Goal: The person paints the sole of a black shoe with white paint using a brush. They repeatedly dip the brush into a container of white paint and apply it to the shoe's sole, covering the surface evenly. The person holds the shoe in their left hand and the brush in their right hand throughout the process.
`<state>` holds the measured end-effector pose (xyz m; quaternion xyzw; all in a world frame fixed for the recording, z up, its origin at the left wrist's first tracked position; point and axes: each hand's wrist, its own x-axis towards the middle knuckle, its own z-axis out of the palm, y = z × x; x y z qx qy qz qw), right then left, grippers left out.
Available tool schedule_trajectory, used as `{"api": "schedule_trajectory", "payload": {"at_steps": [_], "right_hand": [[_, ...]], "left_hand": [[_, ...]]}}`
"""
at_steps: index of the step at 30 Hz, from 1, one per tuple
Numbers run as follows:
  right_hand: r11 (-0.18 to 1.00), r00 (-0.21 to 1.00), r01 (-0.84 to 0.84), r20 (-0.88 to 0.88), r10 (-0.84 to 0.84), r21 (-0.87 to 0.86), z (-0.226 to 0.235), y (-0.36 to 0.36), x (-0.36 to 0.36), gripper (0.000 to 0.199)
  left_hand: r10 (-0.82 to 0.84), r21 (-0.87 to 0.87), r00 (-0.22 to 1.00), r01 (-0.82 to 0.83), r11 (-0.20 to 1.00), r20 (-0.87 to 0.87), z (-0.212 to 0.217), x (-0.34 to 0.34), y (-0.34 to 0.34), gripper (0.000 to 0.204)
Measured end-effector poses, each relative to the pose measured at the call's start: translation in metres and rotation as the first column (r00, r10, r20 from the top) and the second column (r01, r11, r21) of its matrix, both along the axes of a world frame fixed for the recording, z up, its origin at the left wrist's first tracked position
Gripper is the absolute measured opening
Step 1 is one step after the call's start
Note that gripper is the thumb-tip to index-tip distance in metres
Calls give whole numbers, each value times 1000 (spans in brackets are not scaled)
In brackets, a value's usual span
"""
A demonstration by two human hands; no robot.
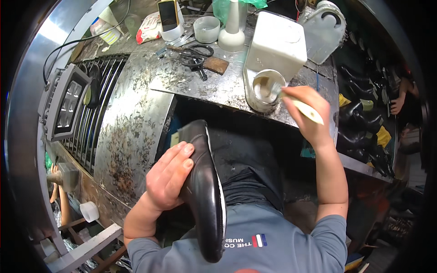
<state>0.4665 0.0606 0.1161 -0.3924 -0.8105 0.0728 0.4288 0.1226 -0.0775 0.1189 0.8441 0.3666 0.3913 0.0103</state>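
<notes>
A black leather shoe (203,186) is held on its side in front of my torso by my left hand (169,175), whose fingers wrap over its upper. Along the shoe's right side runs a pale edge; much of its sole faces away from me. My right hand (308,111) grips a brush (306,110) by its cream handle. The brush's bristle end is over the mouth of a round pot (263,105) with whitish contents, slightly blurred. That pot stands at the front of a white plastic container (277,43) on the metal worktop.
Scissors (196,55) and a brown block (216,65) lie on the worktop (132,132). Behind them stand a bowl (206,30) and a phone (169,16). At left, a lamp (68,102) borders a barred rack (107,100). Several black shoes (359,118) fill the right side, near another person's hand (397,105).
</notes>
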Motion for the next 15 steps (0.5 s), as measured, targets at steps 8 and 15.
{"api": "schedule_trajectory", "payload": {"at_steps": [8, 15], "right_hand": [[979, 977, -126, -191, 94, -162, 4, -15, -7, 26], [773, 762, -588, -484, 430, -240, 12, -45, -32, 27]], "left_hand": [[4, 144, 942, 47, 989, -335, 23, -21, -1, 36], [-13, 203, 897, 114, 972, -442, 31, -25, -3, 52]]}}
